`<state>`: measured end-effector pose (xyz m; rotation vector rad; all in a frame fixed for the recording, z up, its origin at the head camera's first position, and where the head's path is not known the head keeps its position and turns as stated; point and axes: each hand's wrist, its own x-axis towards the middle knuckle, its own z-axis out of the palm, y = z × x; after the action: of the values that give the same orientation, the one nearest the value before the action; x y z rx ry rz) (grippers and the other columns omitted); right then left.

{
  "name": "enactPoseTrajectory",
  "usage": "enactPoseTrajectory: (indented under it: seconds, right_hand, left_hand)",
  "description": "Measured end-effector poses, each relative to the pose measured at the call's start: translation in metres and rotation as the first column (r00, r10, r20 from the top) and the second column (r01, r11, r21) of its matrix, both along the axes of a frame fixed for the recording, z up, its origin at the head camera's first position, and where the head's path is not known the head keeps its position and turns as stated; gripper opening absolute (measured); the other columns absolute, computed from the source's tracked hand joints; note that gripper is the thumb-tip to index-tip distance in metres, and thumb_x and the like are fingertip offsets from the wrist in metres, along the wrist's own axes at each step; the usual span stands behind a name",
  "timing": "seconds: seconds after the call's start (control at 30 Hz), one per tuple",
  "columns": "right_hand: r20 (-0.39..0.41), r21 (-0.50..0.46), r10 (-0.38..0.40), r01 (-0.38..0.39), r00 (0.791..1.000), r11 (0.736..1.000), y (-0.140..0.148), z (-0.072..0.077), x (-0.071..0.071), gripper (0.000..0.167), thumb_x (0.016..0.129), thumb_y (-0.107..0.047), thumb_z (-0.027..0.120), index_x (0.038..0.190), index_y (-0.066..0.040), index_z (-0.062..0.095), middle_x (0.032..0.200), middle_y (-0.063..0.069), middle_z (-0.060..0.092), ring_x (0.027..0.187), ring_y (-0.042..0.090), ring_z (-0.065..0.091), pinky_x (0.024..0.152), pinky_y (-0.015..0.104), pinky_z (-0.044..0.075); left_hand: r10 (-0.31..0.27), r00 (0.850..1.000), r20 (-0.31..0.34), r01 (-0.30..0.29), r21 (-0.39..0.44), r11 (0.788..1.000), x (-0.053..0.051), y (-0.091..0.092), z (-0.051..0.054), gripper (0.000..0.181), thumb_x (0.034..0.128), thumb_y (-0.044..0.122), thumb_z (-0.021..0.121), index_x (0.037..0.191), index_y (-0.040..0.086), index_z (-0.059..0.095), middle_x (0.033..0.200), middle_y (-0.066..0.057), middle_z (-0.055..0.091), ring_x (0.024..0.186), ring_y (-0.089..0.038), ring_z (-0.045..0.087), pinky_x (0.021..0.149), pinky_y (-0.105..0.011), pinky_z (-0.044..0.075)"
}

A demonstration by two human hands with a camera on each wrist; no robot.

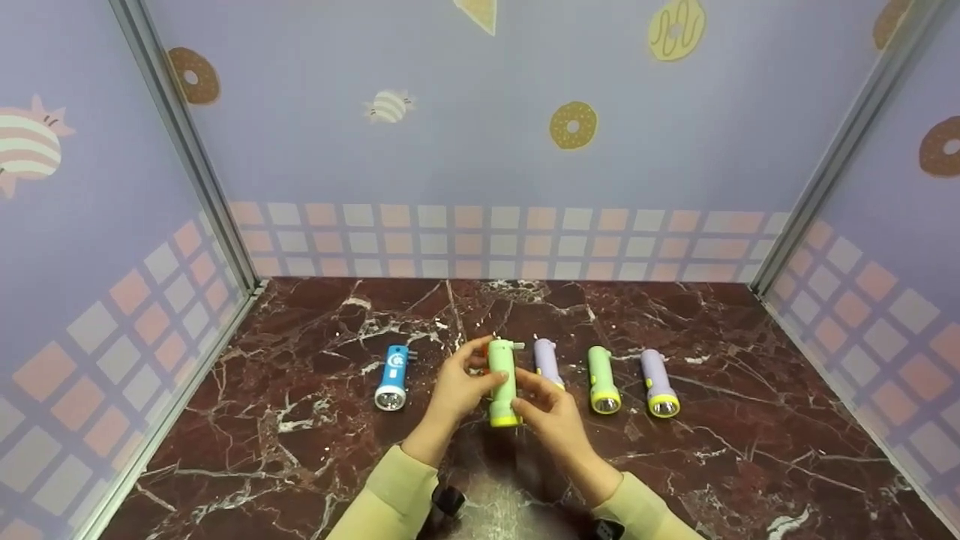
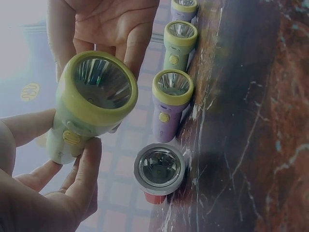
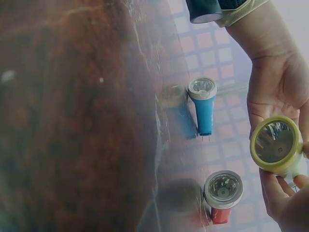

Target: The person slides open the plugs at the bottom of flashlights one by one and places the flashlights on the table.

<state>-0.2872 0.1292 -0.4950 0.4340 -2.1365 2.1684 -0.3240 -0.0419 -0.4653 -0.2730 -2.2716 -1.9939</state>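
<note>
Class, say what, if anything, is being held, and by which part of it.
A light-green flashlight: the left grip holds its barrel around the middle; the right grip holds it nearer the yellow-rimmed head.

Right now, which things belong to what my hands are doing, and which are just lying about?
In use:
green torch, gripped by
left hand,
right hand

Seemingly just lying about:
blue torch
red torch
inner purple torch
second green torch
rightmost purple torch
</note>
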Motion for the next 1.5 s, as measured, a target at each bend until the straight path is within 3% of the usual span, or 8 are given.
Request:
enactPoseTrajectory:
  seconds: [0.2, 0.3, 0.47, 0.53, 0.8, 1.03, 1.2, 1.5]
  right_hand:
    - [0.02, 0.003, 0.003, -0.004, 1.0, 1.0, -0.001, 0.001, -0.002, 0.053, 0.093, -0.001, 0.065, 0.142, 0.014, 0.05, 0.139, 0.033, 0.059, 0.118, 0.034, 0.066, 0.089, 0.023, 0.057]
    - [0.029, 0.016, -0.002, 0.002, 1.0, 1.0, -0.002, 0.001, -0.004, 0.053, 0.093, -0.001, 0.064, 0.142, 0.014, 0.051, 0.138, 0.033, 0.059, 0.117, 0.033, 0.067, 0.087, 0.023, 0.057]
    - [0.023, 0.044, 0.003, -0.004, 1.0, 0.999, -0.004, 0.004, -0.007, 0.051, 0.094, -0.002, 0.064, 0.142, 0.013, 0.051, 0.137, 0.033, 0.06, 0.11, 0.024, 0.069, 0.085, 0.022, 0.057]
    - [0.024, 0.048, 0.002, -0.004, 1.0, 0.999, -0.005, 0.005, -0.009, 0.051, 0.094, -0.002, 0.063, 0.142, 0.013, 0.051, 0.138, 0.033, 0.06, 0.108, 0.019, 0.069, 0.084, 0.023, 0.058]
    - [0.077, 0.039, -0.005, 0.002, 0.997, 0.999, -0.013, 0.01, -0.013, 0.052, 0.095, -0.002, 0.063, 0.143, 0.011, 0.051, 0.139, 0.032, 0.059, 0.107, 0.023, 0.07, 0.078, 0.024, 0.059]
    - [0.09, 0.027, 0.021, -0.024, 0.996, 0.999, -0.02, 0.016, -0.018, 0.051, 0.096, -0.003, 0.061, 0.144, 0.012, 0.049, 0.142, 0.032, 0.057, 0.109, 0.021, 0.068, 0.083, 0.023, 0.059]
    - [0.083, 0.026, 0.025, -0.028, 0.996, 0.999, -0.027, 0.019, -0.022, 0.051, 0.095, -0.003, 0.061, 0.142, 0.014, 0.049, 0.14, 0.034, 0.057, 0.103, 0.017, 0.068, 0.079, 0.021, 0.058]
    - [0.098, 0.057, 0.016, -0.021, 0.995, 0.998, -0.037, 0.025, -0.028, 0.052, 0.095, -0.003, 0.062, 0.142, 0.015, 0.049, 0.137, 0.034, 0.059, 0.1, 0.016, 0.067, 0.075, 0.019, 0.057]
  left_hand:
    - [-0.005, 1.0, 0.004, 0.005, -0.011, 1.0, -0.002, -0.001, 0.0, 0.066, 0.0796, 0.002, 0.079, 0.141, -0.003, 0.056, 0.112, -0.028, 0.069, 0.097, -0.026, 0.068, 0.076, -0.032, 0.061]
    - [-0.01, 1.0, 0.007, 0.01, -0.023, 1.0, 0.0, -0.001, 0.007, 0.064, 0.0801, 0.0, 0.077, 0.14, -0.007, 0.055, 0.112, -0.032, 0.068, 0.099, -0.033, 0.068, 0.071, -0.032, 0.061]
    - [-0.021, 0.999, 0.045, 0.022, -0.012, 1.0, -0.002, -0.004, 0.013, 0.065, 0.0814, 0.0, 0.076, 0.142, -0.006, 0.053, 0.11, -0.032, 0.068, 0.086, -0.026, 0.067, 0.065, -0.037, 0.062]
    - [-0.027, 0.998, 0.063, 0.027, 0.0, 1.0, -0.006, -0.006, 0.011, 0.066, 0.0819, 0.002, 0.077, 0.143, -0.004, 0.053, 0.111, -0.03, 0.068, 0.083, -0.02, 0.065, 0.067, -0.04, 0.063]
    - [-0.02, 0.995, 0.102, 0.019, 0.014, 1.0, -0.014, -0.01, 0.012, 0.064, 0.0823, 0.0, 0.077, 0.142, -0.003, 0.054, 0.117, -0.032, 0.067, 0.094, -0.028, 0.067, 0.071, -0.035, 0.063]
    - [-0.008, 0.989, 0.148, 0.004, 0.023, 1.0, -0.016, -0.017, 0.017, 0.066, 0.083, -0.001, 0.077, 0.144, -0.003, 0.053, 0.113, -0.029, 0.067, 0.083, -0.022, 0.066, 0.073, -0.036, 0.064]
    - [0.003, 0.985, 0.173, -0.006, 0.019, 1.0, -0.019, -0.023, 0.021, 0.065, 0.0841, -0.001, 0.076, 0.145, -0.001, 0.053, 0.116, -0.03, 0.068, 0.083, -0.023, 0.068, 0.072, -0.036, 0.063]
    - [-0.003, 0.976, 0.22, -0.004, 0.03, 1.0, -0.027, -0.032, 0.024, 0.064, 0.0868, -0.002, 0.074, 0.147, -0.002, 0.051, 0.115, -0.028, 0.066, 0.094, -0.028, 0.07, 0.083, -0.045, 0.064]
